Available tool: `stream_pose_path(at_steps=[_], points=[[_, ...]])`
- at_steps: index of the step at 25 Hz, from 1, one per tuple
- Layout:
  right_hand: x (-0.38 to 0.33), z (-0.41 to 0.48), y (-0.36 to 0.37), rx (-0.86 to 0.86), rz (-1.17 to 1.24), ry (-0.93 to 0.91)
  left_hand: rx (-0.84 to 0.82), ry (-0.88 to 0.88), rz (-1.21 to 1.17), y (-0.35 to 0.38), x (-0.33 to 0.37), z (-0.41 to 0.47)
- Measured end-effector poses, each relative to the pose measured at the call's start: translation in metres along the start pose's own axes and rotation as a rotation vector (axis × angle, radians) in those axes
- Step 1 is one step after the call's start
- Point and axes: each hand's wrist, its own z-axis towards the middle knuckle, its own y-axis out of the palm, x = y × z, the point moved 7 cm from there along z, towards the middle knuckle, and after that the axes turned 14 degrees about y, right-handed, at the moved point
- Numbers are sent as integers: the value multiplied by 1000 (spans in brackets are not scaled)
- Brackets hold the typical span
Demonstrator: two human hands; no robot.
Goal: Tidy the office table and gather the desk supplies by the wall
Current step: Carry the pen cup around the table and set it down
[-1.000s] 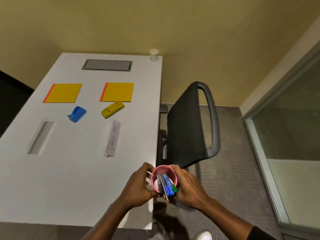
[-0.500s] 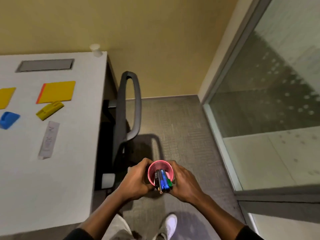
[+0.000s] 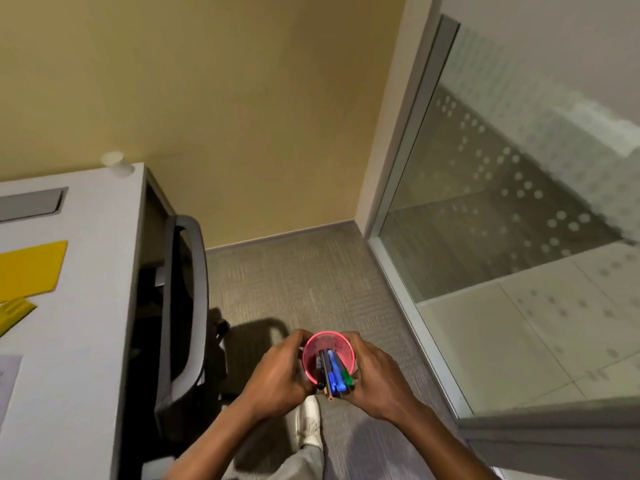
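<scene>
**Pen cup in both hands, off to the side of the table**

So you've got the pink mesh pen cup clamped between both hands, out over the carpet and clear of the tabletop. Your left hand wraps the cup's left side, fingers curled around the rim; your right hand does the same on the right side. Both are pressed onto the cup, not spread.

Inside the cup you can see a bundle of pens and markers: a couple of blue ones, a green one, something dark, and what looks like a pencil tip poking out toward you.

The tabletop is off to your left. On it: a yellow sticky-note pad, a yellow stapler-looking thing cut off by the frame edge, a bit of white paper at the edge, a grey cable hatch, and a small white cup-shaped thing at the far corner by the wall.

The black office chair sits tucked beside the table, between it and your hands. A white shoe shows below the cup. Glass partition on the right.
</scene>
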Motion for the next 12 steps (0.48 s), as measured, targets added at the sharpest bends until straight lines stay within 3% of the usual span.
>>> stream_pose_path(at_steps=[12], points=[[-78, 211, -83, -5, -44, -59, 80, -6, 35, -115, -66, 185]])
